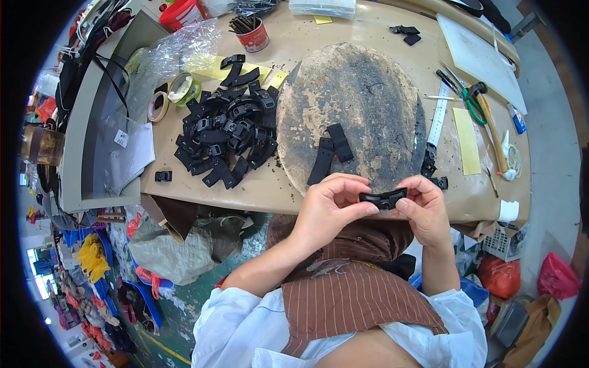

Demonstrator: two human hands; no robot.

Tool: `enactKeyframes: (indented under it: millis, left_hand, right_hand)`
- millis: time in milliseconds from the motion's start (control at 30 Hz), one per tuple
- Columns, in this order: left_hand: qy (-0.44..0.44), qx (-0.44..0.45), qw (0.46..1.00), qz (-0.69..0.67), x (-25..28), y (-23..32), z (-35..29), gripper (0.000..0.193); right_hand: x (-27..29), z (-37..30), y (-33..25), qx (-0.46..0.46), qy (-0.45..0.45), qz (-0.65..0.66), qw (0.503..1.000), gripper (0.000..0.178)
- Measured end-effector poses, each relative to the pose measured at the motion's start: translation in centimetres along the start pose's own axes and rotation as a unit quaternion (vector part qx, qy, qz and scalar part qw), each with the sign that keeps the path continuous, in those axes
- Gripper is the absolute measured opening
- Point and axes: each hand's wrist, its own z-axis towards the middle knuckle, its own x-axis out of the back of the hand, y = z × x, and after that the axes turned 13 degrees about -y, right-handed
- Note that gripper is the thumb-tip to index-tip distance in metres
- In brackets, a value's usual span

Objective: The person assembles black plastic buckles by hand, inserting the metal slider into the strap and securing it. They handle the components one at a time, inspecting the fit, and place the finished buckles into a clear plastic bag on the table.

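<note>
Near the table's front edge, I hold a short black strap piece (384, 198) with a dark fitting at its middle. My left hand (334, 205) pinches its left end between thumb and fingers, and my right hand (426, 211) grips the right end the same way. The strap bows slightly between them. Just beyond it, two flat black strips (321, 161) lie on a worn round board (374, 86). To the left of the board is a heap of black strap pieces with buckles (230, 126).
Pliers with green handles (473, 105), a hammer (494, 132) and a steel ruler (438, 113) lie on the right. A red tin of rods (253, 38), a tape roll (157, 107) and a green tin (184, 90) stand at left. A white board (481, 58) lies far right.
</note>
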Motion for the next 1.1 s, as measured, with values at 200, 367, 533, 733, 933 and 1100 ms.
enactKeyframes:
  millis: [200, 367, 533, 733, 933, 1100]
  left_hand:
    - [0.033, -0.053, 0.998, 0.016, -0.1, -1.0, 0.8, 0.019]
    - [-0.048, 0.051, 0.976, -0.205, 0.0, -1.1, 0.7, 0.018]
    - [-0.056, 0.048, 0.961, -0.267, 0.1, -1.2, 0.7, 0.019]
    - [-0.002, 0.015, 0.995, -0.099, -0.2, -1.3, 0.5, 0.018]
    - [0.022, 0.073, 0.969, -0.234, -0.2, -1.6, 0.7, 0.017]
    - [-0.018, 0.106, 0.933, -0.343, 0.4, -1.4, 0.7, 0.016]
  right_hand:
    - [0.1, 0.3, -0.2, 0.034, 0.005, -0.036, 0.999, 0.017]
    - [0.7, 0.5, -0.9, -0.046, -0.060, 0.110, 0.991, 0.019]
    - [0.3, 0.9, -0.2, -0.043, -0.012, 0.065, 0.997, 0.016]
    - [0.9, 1.4, 0.2, -0.074, -0.018, 0.037, 0.996, 0.015]
    - [0.0, 1.5, 0.6, -0.007, 0.008, 0.021, 1.000, 0.012]
    - [-0.5, 1.2, 0.5, 0.026, 0.008, -0.026, 0.999, 0.010]
